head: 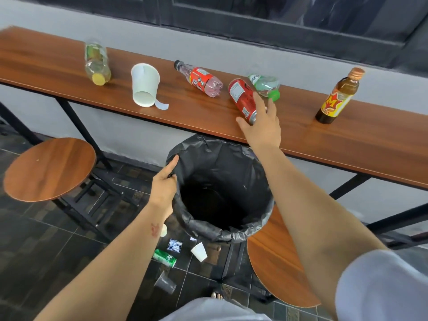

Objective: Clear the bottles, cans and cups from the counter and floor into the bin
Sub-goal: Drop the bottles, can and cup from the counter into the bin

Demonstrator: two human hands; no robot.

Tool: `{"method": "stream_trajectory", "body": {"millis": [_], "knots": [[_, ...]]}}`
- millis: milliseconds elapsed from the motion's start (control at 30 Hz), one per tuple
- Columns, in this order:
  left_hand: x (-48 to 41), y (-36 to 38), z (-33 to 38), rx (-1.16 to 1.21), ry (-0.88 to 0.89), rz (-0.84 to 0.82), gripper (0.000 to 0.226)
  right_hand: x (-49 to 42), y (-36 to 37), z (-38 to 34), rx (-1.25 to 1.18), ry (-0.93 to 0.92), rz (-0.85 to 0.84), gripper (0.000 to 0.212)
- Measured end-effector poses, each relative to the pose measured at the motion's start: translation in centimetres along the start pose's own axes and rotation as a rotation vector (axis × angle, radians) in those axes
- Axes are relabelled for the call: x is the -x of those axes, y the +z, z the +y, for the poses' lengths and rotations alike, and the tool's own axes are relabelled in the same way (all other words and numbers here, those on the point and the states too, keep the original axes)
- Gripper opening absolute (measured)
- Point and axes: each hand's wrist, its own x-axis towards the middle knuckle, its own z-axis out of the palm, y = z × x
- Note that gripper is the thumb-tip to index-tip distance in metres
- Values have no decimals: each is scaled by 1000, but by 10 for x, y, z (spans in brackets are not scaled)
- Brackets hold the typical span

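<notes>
While the left hand grips the rim of the bin, fingers curled into the black liner and thumb stretched along its edge, the right hand reaches over the counter with fingers spread and nearly straight. Its fingertips lie on the red can, its thumb sits just beside the can's near end, and nothing is clasped. The red can lies on its side, touching a green-capped bottle behind it. Left of them on the counter lie a red-label bottle, a paper cup tipped over, and a yellow-capped bottle. A brown bottle stands upright well to the right. The bin's mouth is just below the counter's front edge, between two stools. On the tiled floor beneath lie a green can, a white cup and a clear cup, near one another
</notes>
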Motion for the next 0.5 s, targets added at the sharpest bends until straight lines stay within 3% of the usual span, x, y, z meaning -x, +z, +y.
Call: {"method": "stream_trajectory", "body": {"millis": [233,367,500], "knots": [[-3,0,3,5,1,2,55,11,0,10,-302,-57,157,61],[1,-3,1,42,3,5,56,70,-6,17,-451,-204,133,61],[6,-6,1,47,-17,3,58,131,2,27,-302,-412,19,60]]}}
